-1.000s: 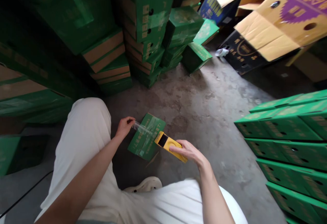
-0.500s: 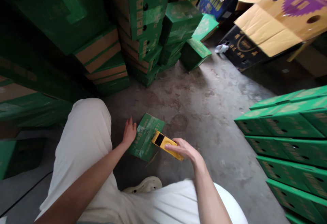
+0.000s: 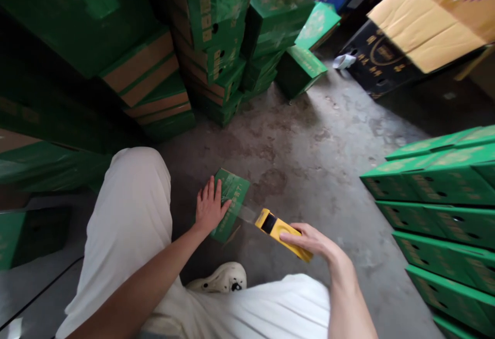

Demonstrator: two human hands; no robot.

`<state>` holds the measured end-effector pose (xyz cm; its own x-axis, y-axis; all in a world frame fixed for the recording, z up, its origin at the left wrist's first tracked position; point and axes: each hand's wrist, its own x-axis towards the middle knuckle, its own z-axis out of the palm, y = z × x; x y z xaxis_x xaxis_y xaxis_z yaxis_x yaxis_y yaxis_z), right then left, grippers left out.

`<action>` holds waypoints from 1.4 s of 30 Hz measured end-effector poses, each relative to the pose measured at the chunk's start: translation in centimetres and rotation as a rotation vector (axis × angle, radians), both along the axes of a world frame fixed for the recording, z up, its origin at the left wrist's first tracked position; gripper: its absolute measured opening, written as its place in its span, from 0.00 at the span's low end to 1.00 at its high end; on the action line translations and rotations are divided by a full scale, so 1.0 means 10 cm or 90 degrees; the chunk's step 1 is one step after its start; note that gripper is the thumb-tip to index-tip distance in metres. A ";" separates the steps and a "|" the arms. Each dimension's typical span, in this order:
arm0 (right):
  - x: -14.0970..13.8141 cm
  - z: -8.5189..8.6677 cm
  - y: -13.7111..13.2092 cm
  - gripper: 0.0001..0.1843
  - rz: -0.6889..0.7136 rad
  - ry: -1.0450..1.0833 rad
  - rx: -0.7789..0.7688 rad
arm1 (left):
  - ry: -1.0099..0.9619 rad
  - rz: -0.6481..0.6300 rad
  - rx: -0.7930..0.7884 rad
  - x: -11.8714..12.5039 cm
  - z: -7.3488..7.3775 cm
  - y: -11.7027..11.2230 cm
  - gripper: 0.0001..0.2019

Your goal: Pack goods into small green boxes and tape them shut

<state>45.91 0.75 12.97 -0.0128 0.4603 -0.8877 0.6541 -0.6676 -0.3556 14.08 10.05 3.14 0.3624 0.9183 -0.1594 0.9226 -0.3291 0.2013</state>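
Observation:
On the floor between my legs lies a small green cardboard box [image 3: 231, 214] with printed lettering. My left hand [image 3: 209, 205] rests flat on its left part, fingers spread, covering some of the surface. To the right of the box, my right hand [image 3: 307, 238] is wrapped round a yellow tape dispenser [image 3: 284, 233] with a dark window. A strip of clear tape [image 3: 246, 212] stretches from the box's right side to the front of the dispenser. A thin loose flap shows at the box's lower right edge.
Green boxes [image 3: 220, 14] stand in tall stacks at the left and back. More green boxes [image 3: 436, 182] are piled at the right. A tan carton [image 3: 429, 24] sits over a black box [image 3: 381, 63] at the back right. A black cable [image 3: 42, 291] runs along the floor at left.
My left hand has moved from the box's left edge onto its top. My right hand has pulled the tape dispenser right and away from the box, and a strip of tape now spans the gap.

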 end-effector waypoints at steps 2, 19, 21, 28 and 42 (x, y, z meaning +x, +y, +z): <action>0.02 -0.09 -0.04 0.28 0.014 -0.041 0.005 | 0.010 0.002 -0.009 0.01 0.02 -0.01 0.39; -0.81 -0.44 0.69 0.30 0.125 0.009 0.222 | -0.141 0.170 -0.139 -0.68 -0.02 0.53 0.34; -0.99 -0.47 0.84 0.30 0.124 0.032 0.221 | -0.120 0.272 -0.131 -0.82 -0.01 0.66 0.31; -1.60 -0.57 1.15 0.29 0.078 0.091 0.235 | -0.166 0.287 -0.218 -0.87 0.07 0.89 0.43; -0.83 -0.56 0.72 0.28 0.170 -0.059 0.110 | -0.113 0.407 -0.298 -0.97 -0.18 1.02 0.35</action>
